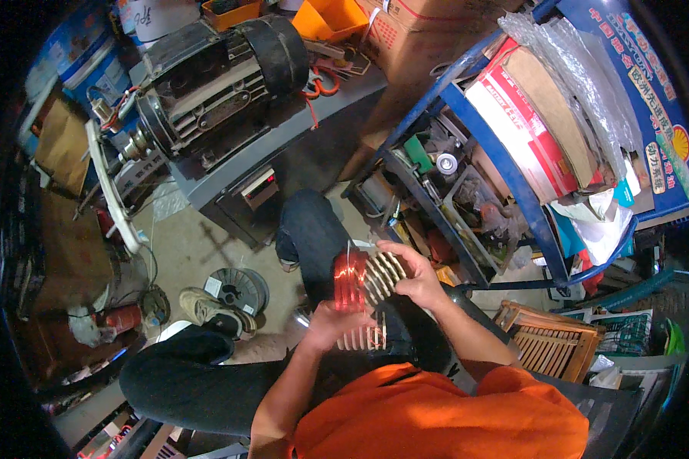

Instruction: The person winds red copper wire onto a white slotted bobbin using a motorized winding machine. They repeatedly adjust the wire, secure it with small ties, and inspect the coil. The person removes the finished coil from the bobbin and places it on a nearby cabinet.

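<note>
Copper wire coils [350, 275] sit side by side in several bundles above my lap. My left hand [331, 324] is closed around their near end, beside a cream ribbed winding former [368, 337]. A second ribbed former [385, 276] lies tilted against the right side of the coils. My right hand [416, 277] grips that one, fingers over its far end and thumb on its near right side. Where the wire meets the two formers is partly hidden by my left hand.
A black electric motor with a shaft [222, 84] rests on a grey bench [230, 180] ahead on the left. A blue cart [478, 134] full of parts and boxes stands right. On the floor is a wire spool [240, 291]; a slatted wooden piece [551, 342] is at right.
</note>
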Tool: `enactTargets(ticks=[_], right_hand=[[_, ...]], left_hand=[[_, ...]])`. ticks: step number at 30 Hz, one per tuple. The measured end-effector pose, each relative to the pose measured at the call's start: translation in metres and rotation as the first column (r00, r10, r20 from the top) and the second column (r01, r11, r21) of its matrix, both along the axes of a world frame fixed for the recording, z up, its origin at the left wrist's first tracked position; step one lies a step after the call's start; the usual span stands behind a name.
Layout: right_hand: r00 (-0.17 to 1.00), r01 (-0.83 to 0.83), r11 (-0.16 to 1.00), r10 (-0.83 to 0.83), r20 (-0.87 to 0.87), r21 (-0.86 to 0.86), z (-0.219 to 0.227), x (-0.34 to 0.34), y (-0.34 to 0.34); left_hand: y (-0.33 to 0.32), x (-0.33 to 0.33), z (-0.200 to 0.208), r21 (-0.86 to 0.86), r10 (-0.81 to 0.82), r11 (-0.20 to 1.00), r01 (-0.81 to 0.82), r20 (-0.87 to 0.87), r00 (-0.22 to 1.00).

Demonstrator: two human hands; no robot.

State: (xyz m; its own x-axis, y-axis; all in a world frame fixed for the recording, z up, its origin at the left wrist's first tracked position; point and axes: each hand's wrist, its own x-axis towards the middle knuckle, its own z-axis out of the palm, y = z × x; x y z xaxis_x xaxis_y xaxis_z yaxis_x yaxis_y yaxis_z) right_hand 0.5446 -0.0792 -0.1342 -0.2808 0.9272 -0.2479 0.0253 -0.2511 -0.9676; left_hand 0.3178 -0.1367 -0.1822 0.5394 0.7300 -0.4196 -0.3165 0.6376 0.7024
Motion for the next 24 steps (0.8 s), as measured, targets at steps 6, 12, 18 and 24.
enactTargets(ticks=[6,12,18,24], right_hand=[[0.983,-0.143,0.969,0.116,-0.144,-0.201,0.046,0.021,0.036],[0.838,0.127,0.987,-0.055,-0.543,0.095,0.119,0.006,0.159],[0.938,0.211,0.917,-0.092,-0.334,0.338,0.191,-0.108,0.327],[0.718,-0.031,0.763,-0.432,0.545,0.645,0.171,-0.198,0.42]], left_hand=[[0.002,-0.005,-0.005,-0.002,0.114,0.993,-0.114,0.002,0.993],[0.003,-0.009,-0.014,-0.054,0.186,0.982,-0.183,0.068,0.98],[0.01,-0.009,-0.008,-0.05,0.106,0.993,-0.105,0.02,0.994],[0.013,-0.011,0.008,-0.045,0.163,0.985,-0.165,-0.049,0.985]])
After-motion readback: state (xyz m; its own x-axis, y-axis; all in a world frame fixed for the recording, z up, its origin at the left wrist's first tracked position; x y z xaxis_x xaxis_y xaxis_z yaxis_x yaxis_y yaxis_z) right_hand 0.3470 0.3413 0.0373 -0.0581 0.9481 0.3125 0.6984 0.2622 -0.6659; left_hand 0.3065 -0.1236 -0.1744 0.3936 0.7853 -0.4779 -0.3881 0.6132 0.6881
